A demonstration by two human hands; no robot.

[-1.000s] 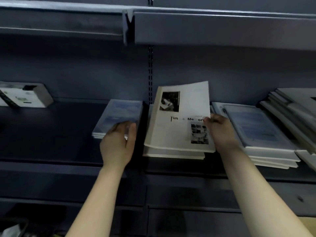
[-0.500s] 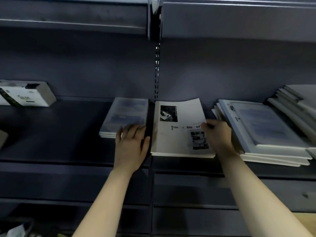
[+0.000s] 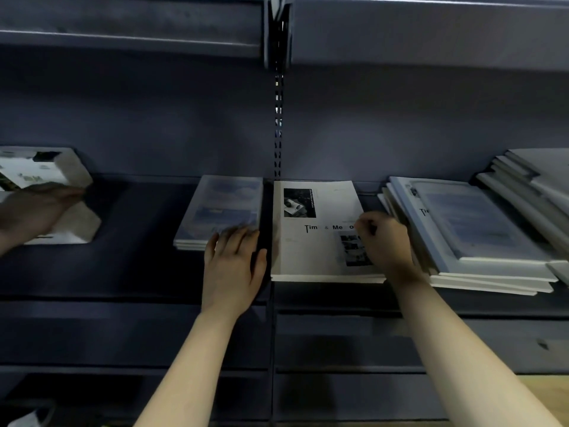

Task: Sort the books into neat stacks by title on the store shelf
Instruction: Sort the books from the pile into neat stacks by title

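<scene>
Head view: left hand (image 3: 232,266) rests flat-fingered on blue books (image 3: 221,208); right hand (image 3: 385,245) curled on white book (image 3: 308,251), grip unclear.

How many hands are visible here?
3. Left hand on the blue stack, right hand gripping the right edge of the white book, third hand on the far-left books. I see no others.

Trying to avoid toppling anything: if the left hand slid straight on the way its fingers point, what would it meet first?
The left hand would meet the short stack of pale blue-covered books; its fingers seem already at its near edge, though depth is unclear.
</scene>
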